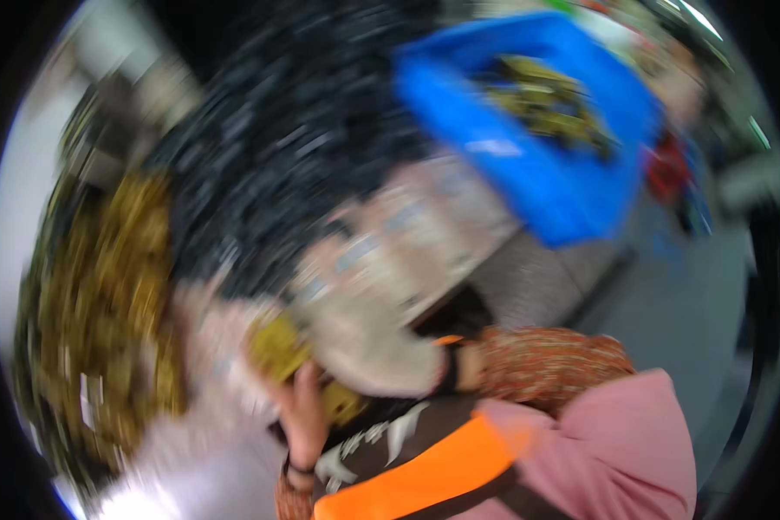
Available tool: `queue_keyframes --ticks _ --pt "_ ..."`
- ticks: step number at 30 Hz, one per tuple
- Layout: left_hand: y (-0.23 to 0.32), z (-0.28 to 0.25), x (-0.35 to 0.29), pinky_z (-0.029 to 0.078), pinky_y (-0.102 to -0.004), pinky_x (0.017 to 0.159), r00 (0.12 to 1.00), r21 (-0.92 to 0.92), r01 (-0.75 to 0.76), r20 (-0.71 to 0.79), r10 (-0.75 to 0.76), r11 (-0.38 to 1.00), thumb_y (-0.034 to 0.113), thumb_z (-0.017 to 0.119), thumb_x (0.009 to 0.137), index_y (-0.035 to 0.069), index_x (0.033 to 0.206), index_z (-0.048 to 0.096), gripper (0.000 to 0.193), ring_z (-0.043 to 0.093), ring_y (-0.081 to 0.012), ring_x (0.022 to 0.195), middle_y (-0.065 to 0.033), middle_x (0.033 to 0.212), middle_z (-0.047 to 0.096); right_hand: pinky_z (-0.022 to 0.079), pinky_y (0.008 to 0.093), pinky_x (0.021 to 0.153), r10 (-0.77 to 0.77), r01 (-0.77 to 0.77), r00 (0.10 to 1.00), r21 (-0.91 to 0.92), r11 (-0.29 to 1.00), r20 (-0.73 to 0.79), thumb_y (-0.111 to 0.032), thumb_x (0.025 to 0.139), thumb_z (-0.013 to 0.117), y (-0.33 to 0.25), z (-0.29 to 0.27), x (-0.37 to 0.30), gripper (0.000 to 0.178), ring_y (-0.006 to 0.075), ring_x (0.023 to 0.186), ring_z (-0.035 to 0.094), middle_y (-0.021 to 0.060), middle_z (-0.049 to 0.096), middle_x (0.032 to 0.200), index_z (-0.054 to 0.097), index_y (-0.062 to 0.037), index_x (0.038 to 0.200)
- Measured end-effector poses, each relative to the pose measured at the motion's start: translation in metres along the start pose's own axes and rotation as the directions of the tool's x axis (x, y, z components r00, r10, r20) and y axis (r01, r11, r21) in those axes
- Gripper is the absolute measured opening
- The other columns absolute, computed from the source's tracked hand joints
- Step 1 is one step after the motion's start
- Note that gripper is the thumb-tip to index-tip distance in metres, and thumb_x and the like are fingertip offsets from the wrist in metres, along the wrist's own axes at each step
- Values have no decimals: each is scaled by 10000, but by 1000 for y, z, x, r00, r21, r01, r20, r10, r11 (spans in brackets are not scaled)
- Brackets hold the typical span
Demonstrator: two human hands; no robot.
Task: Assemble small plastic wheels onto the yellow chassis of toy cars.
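Motion smears most of the view. My left hand, bare with a dark band at the wrist, grips a flat olive-yellow piece; its exact kind is not clear. My right hand wears a pale grey-white glove and comes across from the right. It is close beside the olive-yellow piece, but its fingers are too blurred to show whether they touch it. Another yellow piece with small dark spots shows below the glove, near my dark and orange apron.
A heap of dark pieces covers the far middle. Many olive-yellow pieces are piled at the left. On the far right stands a blue crate with yellow pieces inside. A pale printed sheet or sack lies between.
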State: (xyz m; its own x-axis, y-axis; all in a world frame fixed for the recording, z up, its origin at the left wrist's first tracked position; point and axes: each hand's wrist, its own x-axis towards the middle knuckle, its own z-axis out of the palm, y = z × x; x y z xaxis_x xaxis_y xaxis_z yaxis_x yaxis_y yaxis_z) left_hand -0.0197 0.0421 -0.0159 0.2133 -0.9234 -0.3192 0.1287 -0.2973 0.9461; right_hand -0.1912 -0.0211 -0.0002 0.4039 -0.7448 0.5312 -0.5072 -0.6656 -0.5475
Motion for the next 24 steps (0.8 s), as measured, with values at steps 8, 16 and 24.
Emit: queue_keyframes --ticks 8,16,24 --pt "19 21 26 540 -512 976 770 649 -600 311 557 467 357 709 1034 -63 1596 285 820 637 -439 1171 -314 1411 583 526 531 723 430 -392 877 200 898 -215 -228 796 690 -11 -4 -4 226 409 832 698 243 688 913 704 -92 976" --pt "17 33 43 415 -423 1122 875 476 -451 401 270 755 242 648 1062 -51 1654 -4 928 544 -325 1298 -247 1546 488 525 512 639 317 -286 913 153 946 -257 -200 775 671 8 -22 -5 214 412 692 674 217 682 768 725 -15 867" --pt "27 -6 88 509 -511 975 735 690 -677 607 303 257 335 629 1072 -35 1598 278 733 636 -446 1144 -294 1369 611 553 503 722 286 -282 957 69 957 -56 -203 806 668 3 -20 -6 230 418 772 706 239 703 800 749 1 875"
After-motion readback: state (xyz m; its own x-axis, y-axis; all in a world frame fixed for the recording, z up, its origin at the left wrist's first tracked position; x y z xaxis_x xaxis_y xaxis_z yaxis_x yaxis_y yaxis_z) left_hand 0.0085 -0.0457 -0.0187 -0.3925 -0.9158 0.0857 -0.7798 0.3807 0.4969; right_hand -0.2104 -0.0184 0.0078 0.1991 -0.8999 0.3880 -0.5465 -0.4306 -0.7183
